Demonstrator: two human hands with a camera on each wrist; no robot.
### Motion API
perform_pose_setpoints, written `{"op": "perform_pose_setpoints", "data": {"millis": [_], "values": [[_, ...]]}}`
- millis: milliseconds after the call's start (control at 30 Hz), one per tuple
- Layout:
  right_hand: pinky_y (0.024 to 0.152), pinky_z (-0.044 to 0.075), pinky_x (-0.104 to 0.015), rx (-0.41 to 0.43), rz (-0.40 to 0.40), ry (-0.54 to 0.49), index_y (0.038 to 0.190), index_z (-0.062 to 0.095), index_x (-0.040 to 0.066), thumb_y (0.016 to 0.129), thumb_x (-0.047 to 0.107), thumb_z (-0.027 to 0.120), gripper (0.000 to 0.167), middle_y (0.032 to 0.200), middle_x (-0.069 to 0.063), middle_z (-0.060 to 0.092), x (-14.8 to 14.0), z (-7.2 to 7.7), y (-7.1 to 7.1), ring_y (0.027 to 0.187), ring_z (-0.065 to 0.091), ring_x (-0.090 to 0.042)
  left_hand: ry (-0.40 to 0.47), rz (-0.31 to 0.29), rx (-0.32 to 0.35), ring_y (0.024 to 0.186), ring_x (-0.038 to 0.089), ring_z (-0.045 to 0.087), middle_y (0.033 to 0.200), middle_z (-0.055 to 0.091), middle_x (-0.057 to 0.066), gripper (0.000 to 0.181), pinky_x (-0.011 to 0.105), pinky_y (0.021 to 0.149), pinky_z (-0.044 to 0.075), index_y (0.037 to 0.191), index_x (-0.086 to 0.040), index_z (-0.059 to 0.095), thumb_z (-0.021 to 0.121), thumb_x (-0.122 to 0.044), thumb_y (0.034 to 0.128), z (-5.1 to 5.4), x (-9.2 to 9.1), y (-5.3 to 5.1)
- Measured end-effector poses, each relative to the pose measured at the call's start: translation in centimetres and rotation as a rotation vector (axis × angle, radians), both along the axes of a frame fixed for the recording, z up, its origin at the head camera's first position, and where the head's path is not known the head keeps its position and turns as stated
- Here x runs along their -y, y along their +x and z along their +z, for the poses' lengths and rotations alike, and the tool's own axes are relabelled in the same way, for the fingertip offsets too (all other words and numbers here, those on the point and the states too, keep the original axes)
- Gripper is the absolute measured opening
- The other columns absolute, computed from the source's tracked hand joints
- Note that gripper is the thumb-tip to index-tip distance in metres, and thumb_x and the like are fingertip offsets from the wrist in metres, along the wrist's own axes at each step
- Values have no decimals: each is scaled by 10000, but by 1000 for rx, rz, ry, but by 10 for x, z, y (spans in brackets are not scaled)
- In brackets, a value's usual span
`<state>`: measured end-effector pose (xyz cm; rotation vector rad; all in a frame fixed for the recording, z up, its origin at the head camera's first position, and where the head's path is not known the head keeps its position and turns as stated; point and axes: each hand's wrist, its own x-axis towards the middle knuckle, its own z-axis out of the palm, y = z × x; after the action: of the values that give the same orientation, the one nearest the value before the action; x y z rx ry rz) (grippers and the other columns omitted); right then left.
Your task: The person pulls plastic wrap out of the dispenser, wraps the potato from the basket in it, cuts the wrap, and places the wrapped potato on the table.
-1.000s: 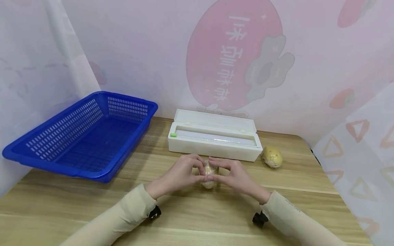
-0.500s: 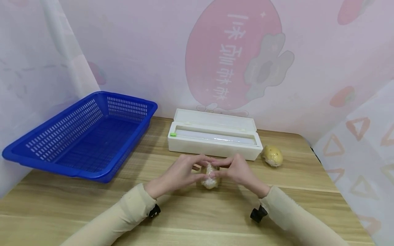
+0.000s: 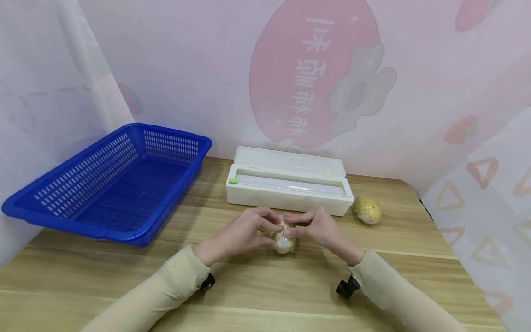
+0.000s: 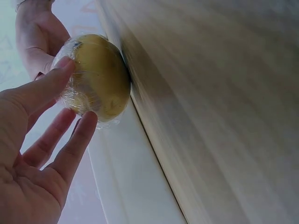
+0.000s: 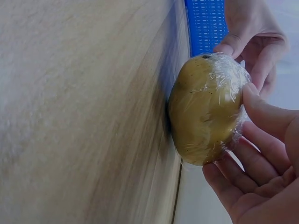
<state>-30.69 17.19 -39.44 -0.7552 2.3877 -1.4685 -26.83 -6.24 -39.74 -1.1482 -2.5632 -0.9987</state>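
A potato point(image 3: 284, 245) wrapped in cling film rests on the table, between both hands in the head view. Its film is bunched and wrinkled on the upper side. My left hand point(image 3: 246, 230) holds it from the left, with thumb and fingertips on the film in the left wrist view, where the potato point(image 4: 105, 79) shows smooth yellow skin on its lower side. From the right, my right hand point(image 3: 323, 230) grips it with the thumb on top. In the right wrist view, fingertips touch the far end of the potato point(image 5: 201, 114).
Behind the hands stands a white cling film box point(image 3: 286, 199) with its lid up, a film roll inside and a green slider at the left. Another wrapped potato point(image 3: 367, 210) lies beside its right end. A blue plastic basket point(image 3: 174, 198) occupies the left of the wooden table point(image 3: 265, 295).
Fingers of both hands have shifted over the top of the potato, the left fingertips drawing back a little toward me. Box, basket and other potato have stayed put.
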Motion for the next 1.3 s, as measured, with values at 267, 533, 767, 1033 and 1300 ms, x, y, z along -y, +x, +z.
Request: {"op": "perform_pose_setpoints", "data": {"millis": [267, 533, 767, 1033, 1300], "values": [[1010, 426, -403, 6, -24, 11, 1012, 787, 167, 755, 261, 873, 287, 1106, 28, 700, 2, 0, -1, 1101, 626, -137, -6, 2, 22, 980, 167, 619, 1130, 651, 61, 413, 208, 802, 514, 1162, -39, 714, 847, -83, 773, 1, 0, -2], [1037, 393, -437, 7, -20, -11, 1000, 787, 126, 787, 214, 849, 239, 1076, -7, 708, 1, 0, -3, 1112, 623, -152, 18, -32, 30, 965, 186, 627, 1104, 649, 77, 416, 224, 782, 534, 1147, 11, 709, 850, -59, 762, 3, -1, -4], [1053, 369, -470, 57, -31, -32, 984, 790, 137, 799, 218, 838, 208, 1082, -5, 708, 1, -1, -3, 1119, 621, -163, -33, -12, 17, 904, 195, 650, 1026, 687, 90, 404, 253, 745, 554, 1060, 12, 739, 891, -102, 704, 11, -6, -10], [1049, 370, -495, 31, -47, 2, 972, 796, 166, 798, 256, 838, 201, 1084, 12, 710, 0, -2, -6, 1105, 630, -185, -85, -17, 48, 909, 188, 648, 995, 691, 70, 388, 224, 744, 542, 1028, -3, 754, 903, -122, 689, 17, -7, -17], [1052, 367, -495, 45, -45, 0, 954, 801, 192, 776, 282, 854, 206, 1085, 27, 711, 1, -1, -6, 1117, 622, -183, 10, -51, 123, 907, 159, 652, 976, 684, 28, 271, 262, 740, 560, 999, -5, 764, 846, -142, 779, 17, -3, -19]]}}
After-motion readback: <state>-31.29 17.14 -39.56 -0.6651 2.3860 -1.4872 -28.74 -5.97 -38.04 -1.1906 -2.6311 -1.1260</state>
